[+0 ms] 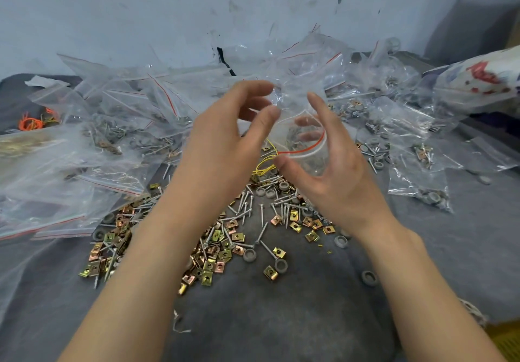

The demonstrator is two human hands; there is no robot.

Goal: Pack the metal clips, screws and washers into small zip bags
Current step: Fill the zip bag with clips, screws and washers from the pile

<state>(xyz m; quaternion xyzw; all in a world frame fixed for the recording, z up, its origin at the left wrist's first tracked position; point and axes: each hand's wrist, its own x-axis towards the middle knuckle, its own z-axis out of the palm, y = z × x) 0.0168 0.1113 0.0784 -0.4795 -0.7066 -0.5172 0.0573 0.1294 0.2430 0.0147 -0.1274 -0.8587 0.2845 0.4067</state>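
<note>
Work surface: a grey cloth (281, 319) covers the bench, which meets a pale, scuffed wall (197, 10) at the top of the frame.

Surrounding items: orange rubber bands (31, 122) lie at the left edge, and yellow bands (266, 164) lie at centre, just under the hands. A white item with red print (478, 80) enters from the upper right. Both forearms cross the lower half of the frame and hide part of the loose hardware.

Loose hardware, lower centre:
- metal clips (213, 249), brass-coloured, in a dense scatter;
- screws (244, 207), mixed in among the clips;
- washers (249, 254), grey, strewn through and to the right of the pile.

Containers: a heap of zip bags (112, 114) with red seal lines fills the left and upper centre; several hold dark metal parts. The filled bags (416, 164) at the right hold screws and grey washers.

Bag in hand: one clear zip bag (306, 148) is held above the pile at frame centre, mouth toward the camera. The right hand (337, 170) grips it, thumb on the near lip at the red seal line and fingers visible through the film behind. The left hand (222, 148) is raised beside it, fingers curved, thumb and forefinger apart at the bag's upper edge. I cannot tell whether they pinch the film, as the clear plastic is hard to read there.
</note>
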